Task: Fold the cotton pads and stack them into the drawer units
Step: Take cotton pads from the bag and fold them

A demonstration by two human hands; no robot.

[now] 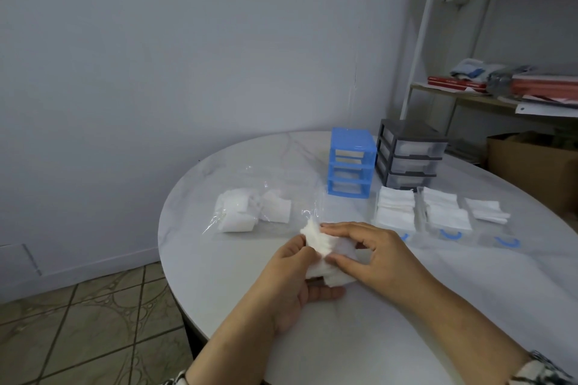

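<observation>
The left hand (292, 275) and right hand (372, 253) work closest to the camera, above the near part of the round white counter (391, 337). Both hold one bundle of cotton pads (322, 247): the left grip curls under and around it, thumb on top; the right grip pinches it between thumb and forefinger.

Left of the counter, a tiled floor (93, 322) meets a plain pale wall (156, 56).

On the counter, from left to right:
- A clear plastic bag (250, 184) lies flat, with loose pads (250, 211) in it.
- A blue drawer frame (351, 162) stands upright, its three bays open.
- A grey drawer unit (408, 158) stands just beside it, its three clear drawers in place.
- Three clear drawers (447, 228) with blue handles lie in front of the units, each carrying stacked folded pads (395, 206).

At the far right stand a shelf rack (469, 97) and a cardboard box (531, 166).
</observation>
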